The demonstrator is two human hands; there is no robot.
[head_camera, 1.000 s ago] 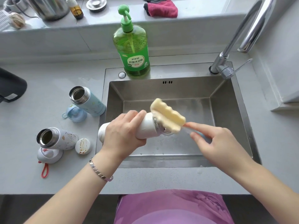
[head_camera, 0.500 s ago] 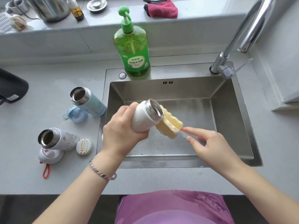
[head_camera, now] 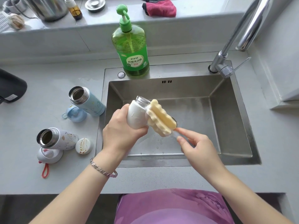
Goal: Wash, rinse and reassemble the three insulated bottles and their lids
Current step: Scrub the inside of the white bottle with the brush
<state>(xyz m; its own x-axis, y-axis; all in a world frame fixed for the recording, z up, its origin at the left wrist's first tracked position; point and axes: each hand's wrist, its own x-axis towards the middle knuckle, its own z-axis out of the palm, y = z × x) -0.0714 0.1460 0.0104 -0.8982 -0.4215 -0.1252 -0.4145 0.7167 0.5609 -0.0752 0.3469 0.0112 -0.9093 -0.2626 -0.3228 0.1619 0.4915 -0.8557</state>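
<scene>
Your left hand (head_camera: 120, 133) curls around the body of the white insulated bottle (head_camera: 137, 115) and holds it tilted over the stainless sink (head_camera: 226, 120) at the centre of the frame, with its steel mouth pointing toward the top of the frame. Your right hand (head_camera: 199, 147) pinches the clear handle of the yellow sponge brush (head_camera: 160, 120), whose foam head lies against the bottle's outer side just below the neck. On the counter (head_camera: 32, 175) at the left of the frame, the blue bottle (head_camera: 88, 101) lies open beside its blue lid (head_camera: 75, 113). Below it the patterned white bottle (head_camera: 56, 139) lies open, touching a lid with a red loop (head_camera: 49, 155), with a small round cap (head_camera: 84, 145) just beside it. The green dish soap bottle (head_camera: 131, 50) stands at the sink's upper edge.
</scene>
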